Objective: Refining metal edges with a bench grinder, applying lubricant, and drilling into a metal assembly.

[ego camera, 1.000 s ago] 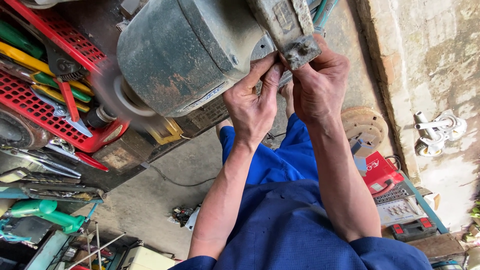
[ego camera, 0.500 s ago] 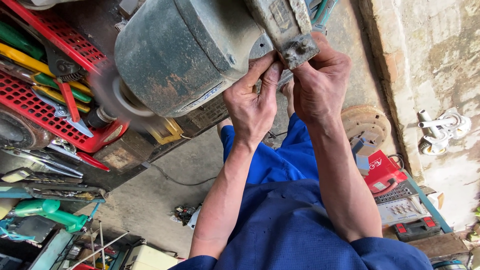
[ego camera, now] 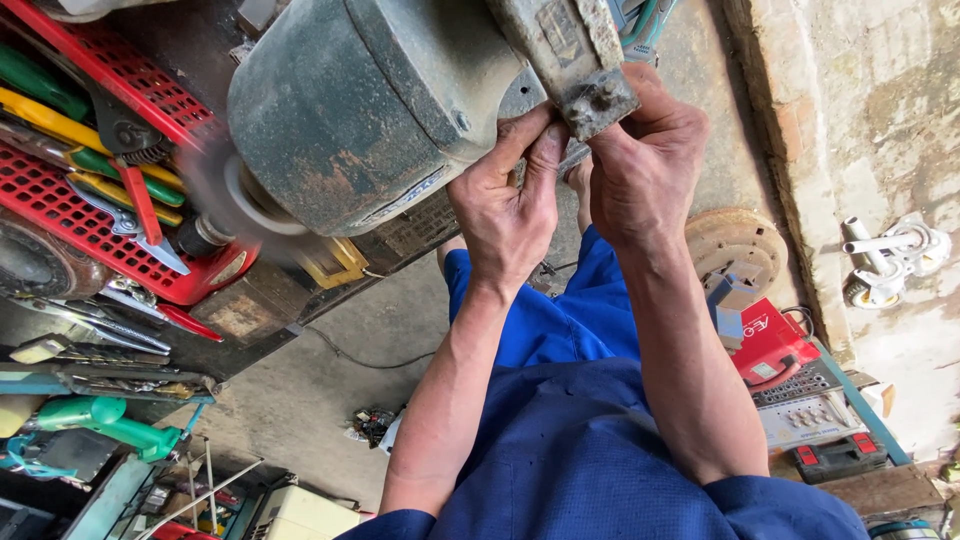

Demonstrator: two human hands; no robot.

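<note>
1. Both hands are up at the big grey motor (ego camera: 370,110), pressed close together at its near end, just under the rusty metal bracket (ego camera: 575,60).
2. The left hand (ego camera: 510,205) has thumb and fingers pinched together against the motor's end face; whatever small part it grips is hidden, so what it is cannot be told.
3. The right hand (ego camera: 645,165) is curled shut right beside it, fingertips meeting the left's, knuckles touching the bracket's lower corner.
4. The motor's long axis runs left to right across the view. A spinning wheel (ego camera: 235,195) blurs at the far left end, well apart from both hands; the left hand lies nearer the motor body.
5. A red crate (ego camera: 70,200) of screwdrivers and pliers sits left of that wheel.
</note>
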